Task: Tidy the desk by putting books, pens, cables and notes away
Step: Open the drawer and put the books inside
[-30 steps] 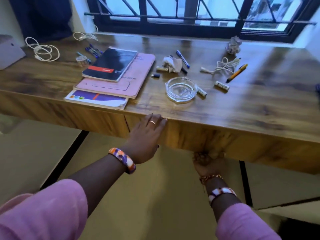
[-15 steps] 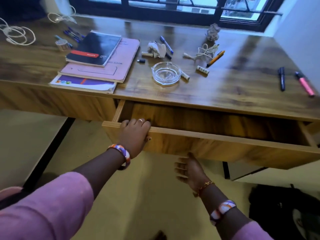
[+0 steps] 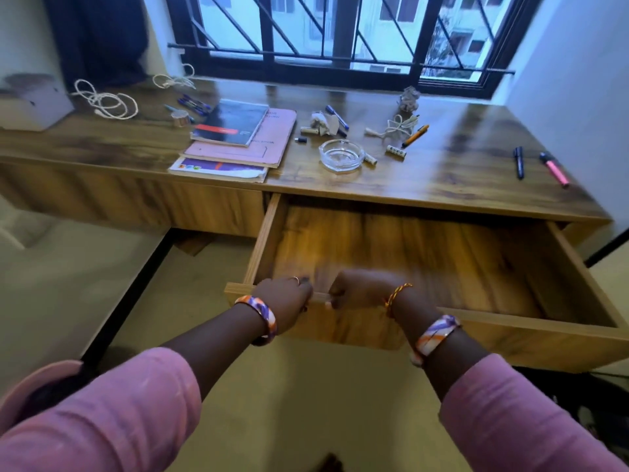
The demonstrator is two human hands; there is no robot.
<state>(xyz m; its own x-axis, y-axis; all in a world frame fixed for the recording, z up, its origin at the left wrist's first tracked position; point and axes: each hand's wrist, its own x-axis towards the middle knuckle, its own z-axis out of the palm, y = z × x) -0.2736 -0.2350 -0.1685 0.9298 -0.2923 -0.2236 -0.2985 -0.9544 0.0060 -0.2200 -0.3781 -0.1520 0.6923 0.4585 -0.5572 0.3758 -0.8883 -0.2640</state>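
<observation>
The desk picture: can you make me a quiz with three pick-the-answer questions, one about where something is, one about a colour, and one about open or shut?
1. Where is the glass ashtray?
A. In the drawer
B. On the desktop, right of the book stack
C. On the floor

2. What colour is the highlighter near the desk's right end?
A. Pink
B. Green
C. Yellow

3. How is the drawer?
A. Shut
B. Pulled open, nothing visible inside
C. Open and full of books

Answers:
1 B, it sits on the wood beside the book stack.
2 A, its body is pink.
3 B, the left hand and right hand grip its front edge, and only its bare bottom shows.
</observation>
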